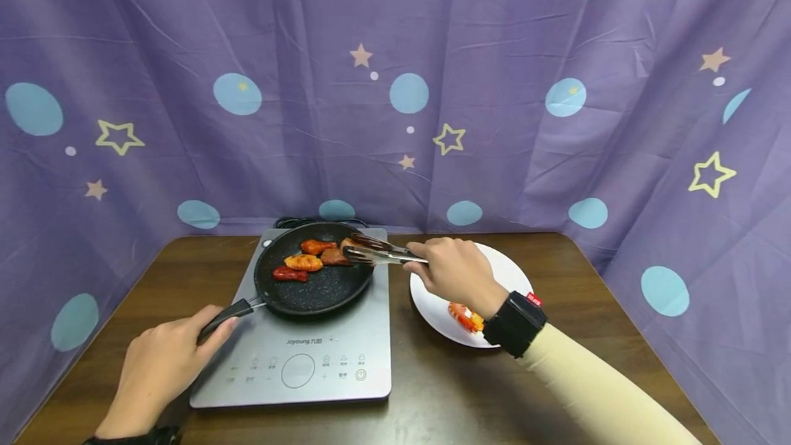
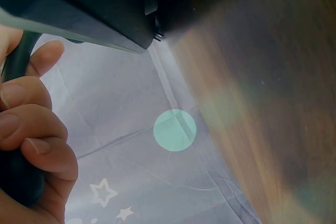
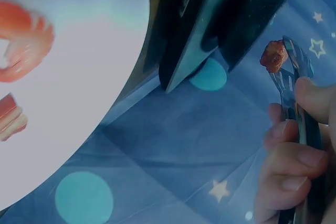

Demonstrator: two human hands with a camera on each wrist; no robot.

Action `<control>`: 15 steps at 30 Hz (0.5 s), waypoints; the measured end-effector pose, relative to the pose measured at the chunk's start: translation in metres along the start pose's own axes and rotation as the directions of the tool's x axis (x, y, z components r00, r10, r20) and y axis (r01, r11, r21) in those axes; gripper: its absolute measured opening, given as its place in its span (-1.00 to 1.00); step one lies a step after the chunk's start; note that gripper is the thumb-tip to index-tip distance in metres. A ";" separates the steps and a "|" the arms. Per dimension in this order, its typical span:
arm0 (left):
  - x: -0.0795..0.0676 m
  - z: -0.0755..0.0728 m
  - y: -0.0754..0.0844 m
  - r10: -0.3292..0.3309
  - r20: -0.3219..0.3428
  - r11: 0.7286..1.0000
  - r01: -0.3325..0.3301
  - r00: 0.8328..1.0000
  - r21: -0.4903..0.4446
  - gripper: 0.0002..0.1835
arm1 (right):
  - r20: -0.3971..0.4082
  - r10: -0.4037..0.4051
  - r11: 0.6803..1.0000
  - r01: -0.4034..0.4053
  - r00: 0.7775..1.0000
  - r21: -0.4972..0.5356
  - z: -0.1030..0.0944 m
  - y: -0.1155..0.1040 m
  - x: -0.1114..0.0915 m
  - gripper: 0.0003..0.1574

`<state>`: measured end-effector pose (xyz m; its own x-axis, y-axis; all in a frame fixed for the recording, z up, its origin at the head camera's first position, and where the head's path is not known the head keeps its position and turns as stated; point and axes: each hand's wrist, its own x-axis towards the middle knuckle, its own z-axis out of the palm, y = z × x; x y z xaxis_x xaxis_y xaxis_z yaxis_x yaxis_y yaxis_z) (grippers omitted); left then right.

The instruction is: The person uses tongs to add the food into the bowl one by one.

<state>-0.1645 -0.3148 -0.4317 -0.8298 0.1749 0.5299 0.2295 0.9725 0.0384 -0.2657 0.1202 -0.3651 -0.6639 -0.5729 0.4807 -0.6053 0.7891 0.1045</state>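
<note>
My left hand grips the black handle of a frying pan; curled fingers show around it in the left wrist view. My right hand holds metal tongs over the pan's right side. Between the tong tips is a small reddish-brown food piece, seen in the right wrist view. Inside the pan lie an orange-brown drumstick, a yellow-orange grilled piece, a dark red piece and a brown meat slab.
The pan stands on a silver induction cooker. To its right, a white plate bears a shrimp and a layered red-and-white piece, partly hidden by my right arm. A purple curtain hangs behind the wooden table.
</note>
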 end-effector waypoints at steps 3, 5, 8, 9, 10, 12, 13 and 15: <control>0.001 -0.001 0.000 -0.001 0.002 1.000 0.001 1.000 0.001 -0.69 | 0.046 -0.014 1.000 0.013 0.999 0.012 0.005 -0.008 0.008 -0.68; 0.001 -0.001 0.001 -0.001 0.001 1.000 0.001 1.000 0.004 -0.69 | 0.083 -0.024 1.000 0.024 0.996 0.003 0.008 -0.012 0.013 -0.73; 0.001 -0.002 0.001 -0.003 0.001 1.000 0.003 1.000 0.002 -0.69 | 0.115 -0.042 0.999 0.045 0.992 -0.023 0.014 -0.017 0.019 -0.76; 0.001 -0.002 0.001 -0.006 0.003 1.000 0.006 1.000 0.001 -0.69 | 0.119 -0.050 0.998 0.054 0.992 -0.034 0.016 -0.018 0.021 -0.76; 0.001 -0.002 0.001 -0.008 0.004 1.000 0.008 1.000 -0.001 -0.69 | 0.121 -0.059 0.997 0.065 0.991 -0.045 0.018 -0.020 0.023 -0.77; 0.001 -0.002 0.001 -0.009 0.003 1.000 0.009 1.000 -0.002 -0.69 | 0.120 -0.073 0.995 0.080 0.990 -0.055 0.022 -0.022 0.027 -0.78; 0.000 -0.002 0.001 -0.009 0.001 1.000 0.009 1.000 -0.002 -0.69 | 0.119 -0.079 0.995 0.087 0.990 -0.056 0.024 -0.023 0.028 -0.79; 0.000 -0.001 0.000 -0.006 -0.006 1.000 0.006 1.000 -0.003 -0.70 | 0.115 -0.095 0.993 0.102 0.989 -0.059 0.026 -0.025 0.031 -0.80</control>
<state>-0.1638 -0.3146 -0.4306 -0.8282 0.1687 0.5345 0.2265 0.9730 0.0439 -0.2830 0.0767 -0.3755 -0.6494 -0.6668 0.3655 -0.6431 0.7381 0.2039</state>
